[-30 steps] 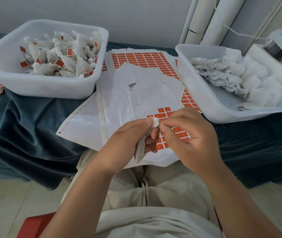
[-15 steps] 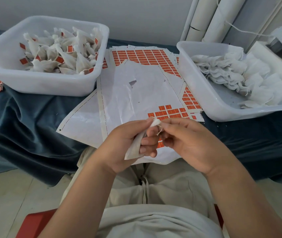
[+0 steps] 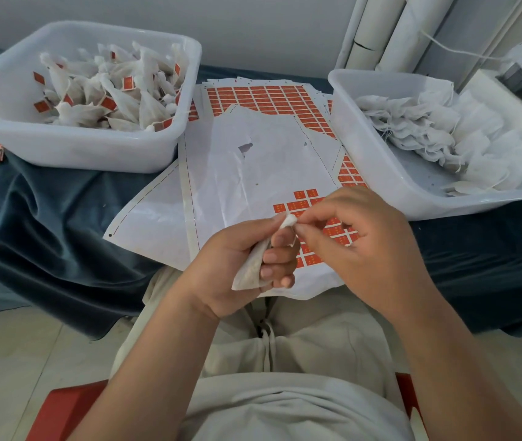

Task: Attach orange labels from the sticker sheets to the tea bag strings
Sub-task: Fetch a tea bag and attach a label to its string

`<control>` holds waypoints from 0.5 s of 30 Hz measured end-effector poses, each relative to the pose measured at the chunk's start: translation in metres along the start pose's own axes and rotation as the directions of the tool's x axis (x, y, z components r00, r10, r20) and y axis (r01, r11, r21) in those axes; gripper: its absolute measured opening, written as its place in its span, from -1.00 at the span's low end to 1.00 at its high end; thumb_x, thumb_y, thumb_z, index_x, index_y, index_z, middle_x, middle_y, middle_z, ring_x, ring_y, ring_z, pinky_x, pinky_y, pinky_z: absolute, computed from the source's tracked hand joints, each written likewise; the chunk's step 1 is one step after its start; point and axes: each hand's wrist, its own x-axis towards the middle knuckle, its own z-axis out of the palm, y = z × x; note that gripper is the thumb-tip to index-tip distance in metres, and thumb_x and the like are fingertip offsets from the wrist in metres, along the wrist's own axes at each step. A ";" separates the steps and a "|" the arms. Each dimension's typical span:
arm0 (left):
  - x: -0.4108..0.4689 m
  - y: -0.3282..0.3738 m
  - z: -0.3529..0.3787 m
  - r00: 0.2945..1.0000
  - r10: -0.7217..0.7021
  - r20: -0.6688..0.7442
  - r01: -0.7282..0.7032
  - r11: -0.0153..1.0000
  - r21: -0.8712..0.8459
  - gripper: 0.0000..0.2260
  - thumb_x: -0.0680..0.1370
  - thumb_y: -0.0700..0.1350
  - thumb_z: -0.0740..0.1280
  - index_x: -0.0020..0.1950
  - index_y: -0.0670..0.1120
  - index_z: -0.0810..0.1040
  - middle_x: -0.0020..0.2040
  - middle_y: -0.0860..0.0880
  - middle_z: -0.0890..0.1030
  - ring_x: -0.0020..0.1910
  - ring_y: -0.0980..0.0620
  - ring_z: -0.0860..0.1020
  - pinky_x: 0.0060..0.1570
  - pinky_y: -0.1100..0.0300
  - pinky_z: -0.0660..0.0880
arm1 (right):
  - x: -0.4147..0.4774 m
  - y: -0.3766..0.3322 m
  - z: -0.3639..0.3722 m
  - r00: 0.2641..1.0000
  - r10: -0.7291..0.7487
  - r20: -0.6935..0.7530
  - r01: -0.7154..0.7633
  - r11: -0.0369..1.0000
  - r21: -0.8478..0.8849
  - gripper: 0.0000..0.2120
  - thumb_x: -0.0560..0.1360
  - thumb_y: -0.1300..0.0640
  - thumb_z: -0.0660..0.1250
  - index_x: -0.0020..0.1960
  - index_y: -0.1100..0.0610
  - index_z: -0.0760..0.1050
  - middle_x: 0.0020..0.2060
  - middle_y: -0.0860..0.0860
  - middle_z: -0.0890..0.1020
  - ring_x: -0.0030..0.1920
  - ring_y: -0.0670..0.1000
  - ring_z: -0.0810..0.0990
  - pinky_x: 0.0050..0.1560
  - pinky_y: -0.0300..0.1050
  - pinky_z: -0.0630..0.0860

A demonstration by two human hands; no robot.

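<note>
Left grip (image 3: 237, 259) still clasps the tea bag (image 3: 249, 269), right grip (image 3: 361, 237) still pinching at its top.

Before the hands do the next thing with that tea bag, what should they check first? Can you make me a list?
1. Tea bag gripped by the left hand: ok.
2. Right hand pinching at the bag's top: ok.
3. String pulled free and pinched: cannot tell, too thin to see.
4. Orange labels left on the sticker sheet under the hands: ok.
5. Label on this bag: not ok, none showing.
6. Room in the left tub of labelled bags: ok.
</note>
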 end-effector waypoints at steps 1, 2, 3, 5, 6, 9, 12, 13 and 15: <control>0.000 0.000 0.001 1.000 0.006 -0.009 -0.006 1.000 -0.001 -0.68 0.64 0.03 0.24 -0.28 -0.01 0.51 -0.38 0.07 0.36 -0.47 0.14 0.35 -0.24 0.21 0.48 | 0.000 0.001 0.001 0.997 -0.072 -0.024 0.070 0.995 -0.076 -0.93 0.55 0.11 0.47 -0.04 0.07 0.73 -0.18 -0.09 0.68 -0.08 -0.05 0.59 0.03 -0.22 0.45; 0.000 0.000 0.002 1.000 0.010 -0.018 -0.010 1.000 0.001 -0.69 0.64 0.04 0.25 -0.28 -0.01 0.51 -0.39 0.06 0.35 -0.47 0.14 0.35 -0.24 0.21 0.48 | 0.000 0.001 0.001 0.991 -0.130 -0.038 0.124 0.984 -0.132 -0.92 0.56 0.13 0.47 -0.04 0.11 0.74 -0.19 -0.06 0.68 -0.08 -0.01 0.59 0.04 -0.18 0.47; 0.000 0.001 0.003 1.000 0.013 -0.028 -0.013 1.000 0.007 -0.69 0.64 0.04 0.25 -0.29 -0.01 0.51 -0.39 0.06 0.35 -0.46 0.13 0.35 -0.24 0.21 0.48 | -0.001 0.002 0.002 0.984 -0.173 -0.046 0.163 0.971 -0.177 -0.91 0.57 0.16 0.47 -0.05 0.13 0.74 -0.19 -0.03 0.69 -0.09 0.03 0.59 0.03 -0.13 0.48; 0.000 0.001 0.004 0.999 0.018 -0.045 -0.017 1.000 0.020 -0.68 0.64 0.03 0.23 -0.29 -0.01 0.50 -0.39 0.06 0.34 -0.46 0.13 0.34 -0.24 0.21 0.49 | -0.001 0.001 0.003 0.971 -0.226 -0.073 0.201 0.948 -0.248 -0.91 0.58 0.17 0.47 -0.07 0.15 0.73 -0.20 0.00 0.68 -0.10 0.07 0.59 0.02 -0.11 0.49; 0.000 0.001 0.004 0.999 0.019 -0.050 -0.018 1.000 0.018 -0.68 0.64 0.03 0.23 -0.29 -0.01 0.50 -0.39 0.06 0.34 -0.46 0.13 0.34 -0.24 0.21 0.49 | -0.002 0.000 0.004 0.967 -0.232 -0.105 0.198 0.944 -0.262 -0.92 0.58 0.18 0.48 -0.08 0.15 0.71 -0.21 0.01 0.66 -0.11 0.07 0.59 0.01 -0.11 0.48; 0.000 0.001 0.005 0.999 0.015 -0.043 -0.015 1.000 0.000 -0.68 0.64 0.04 0.23 -0.29 -0.01 0.51 -0.39 0.06 0.34 -0.47 0.14 0.34 -0.24 0.22 0.49 | -0.001 -0.001 0.005 0.953 -0.247 -0.176 0.197 0.946 -0.257 -0.89 0.58 0.19 0.49 -0.11 0.18 0.69 -0.21 0.03 0.64 -0.14 0.07 0.58 -0.02 -0.06 0.50; -0.001 0.002 0.004 0.999 0.015 -0.032 -0.015 1.000 0.000 -0.69 0.64 0.04 0.24 -0.28 -0.01 0.51 -0.39 0.07 0.34 -0.46 0.14 0.34 -0.23 0.22 0.48 | -0.001 0.001 0.006 0.944 -0.299 -0.140 0.259 0.934 -0.247 -0.88 0.60 0.23 0.44 -0.09 0.21 0.71 -0.21 0.05 0.67 -0.14 0.12 0.61 -0.02 -0.03 0.52; -0.001 0.002 0.004 0.999 0.016 -0.031 -0.016 1.000 -0.002 -0.69 0.64 0.04 0.24 -0.28 -0.01 0.51 -0.38 0.07 0.34 -0.46 0.14 0.34 -0.23 0.22 0.48 | -0.001 0.001 0.006 0.946 -0.298 -0.126 0.262 0.935 -0.241 -0.88 0.61 0.24 0.43 -0.08 0.22 0.72 -0.21 0.06 0.67 -0.14 0.12 0.61 -0.02 -0.02 0.52; 0.000 0.002 0.003 0.999 0.021 -0.034 -0.021 1.000 -0.007 -0.69 0.64 0.04 0.24 -0.27 -0.01 0.51 -0.38 0.07 0.35 -0.46 0.14 0.35 -0.23 0.22 0.48 | 0.000 -0.001 0.005 0.960 -0.265 -0.095 0.239 0.945 -0.223 -0.87 0.61 0.23 0.41 -0.05 0.21 0.73 -0.20 0.06 0.68 -0.14 0.12 0.61 -0.01 -0.02 0.52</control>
